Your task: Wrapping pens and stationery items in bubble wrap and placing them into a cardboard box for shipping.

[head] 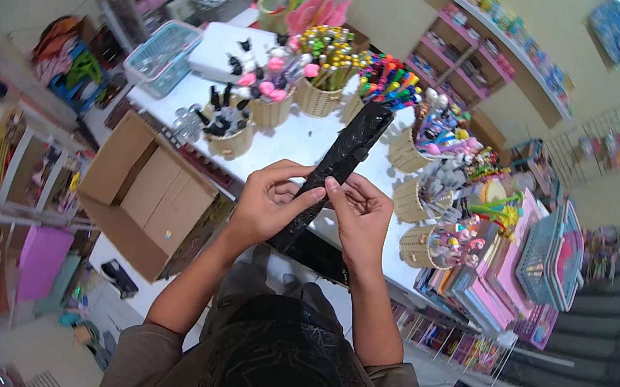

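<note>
A long flat parcel wrapped in black plastic (347, 145) is held in front of me at a slant, its far end up and to the right. My left hand (277, 194) grips it from the left, thumb on top near the lower half. From the right, my right hand (361, 213) pinches the same parcel, and the two thumbs almost meet on its face. Behind and below it lies the white table (286, 148). Woven cream baskets stand around it, one with yellow pencils (333, 56) and another with black-topped pens (225, 115).
An open cardboard box (153, 194) stands left of the table. Stacked notebooks (482, 291) and a blue plastic basket (546, 265) occupy the right end. At the back left sit a blue-and-pink basket (164, 60) and a white box (223, 51). Wall shelves (507, 40) hold small goods.
</note>
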